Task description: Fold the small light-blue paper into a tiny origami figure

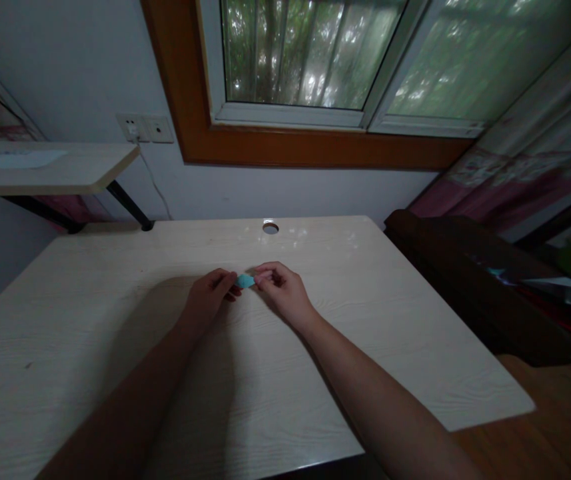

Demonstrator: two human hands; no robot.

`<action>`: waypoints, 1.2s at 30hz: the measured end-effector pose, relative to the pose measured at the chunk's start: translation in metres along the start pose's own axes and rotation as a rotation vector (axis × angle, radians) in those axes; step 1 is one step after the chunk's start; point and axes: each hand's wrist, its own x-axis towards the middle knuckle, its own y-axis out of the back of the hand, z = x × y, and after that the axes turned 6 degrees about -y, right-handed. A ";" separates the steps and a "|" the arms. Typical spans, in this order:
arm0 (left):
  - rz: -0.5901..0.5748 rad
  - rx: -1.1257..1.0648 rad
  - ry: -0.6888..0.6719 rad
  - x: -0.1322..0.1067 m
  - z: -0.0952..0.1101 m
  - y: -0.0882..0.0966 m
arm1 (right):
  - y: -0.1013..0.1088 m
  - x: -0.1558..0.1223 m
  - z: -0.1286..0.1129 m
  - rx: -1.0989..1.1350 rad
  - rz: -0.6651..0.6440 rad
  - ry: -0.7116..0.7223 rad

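Note:
A small turquoise piece of folded paper (245, 281) is held between my two hands, just above the pale wood-grain table (390, 333). My left hand (211, 293) pinches its left end between thumb and fingers. On the other side, the thumb and fingertips of my right hand (285, 290) grip the right end. The fingers cover both ends, so only the middle of the paper shows. Its exact folded shape is too small to make out.
A round cable hole (270, 228) lies near the table's back edge. At the left, a raised shelf (55, 170) stands on black legs. A white cord hangs from a wall socket (145, 129). Dark wooden furniture (445, 267) borders the right side, below the curtain.

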 end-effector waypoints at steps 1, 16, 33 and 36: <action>-0.013 -0.014 -0.015 0.000 -0.001 0.000 | 0.000 0.000 0.000 0.006 -0.007 -0.008; -0.011 -0.136 0.000 0.000 0.002 -0.002 | -0.002 -0.001 -0.004 0.026 0.010 0.001; -0.057 -0.193 -0.020 -0.001 -0.002 -0.003 | 0.001 -0.002 -0.004 -0.254 -0.084 0.309; -0.062 -0.143 -0.041 0.001 -0.005 -0.002 | -0.001 -0.003 -0.003 -0.296 -0.132 0.358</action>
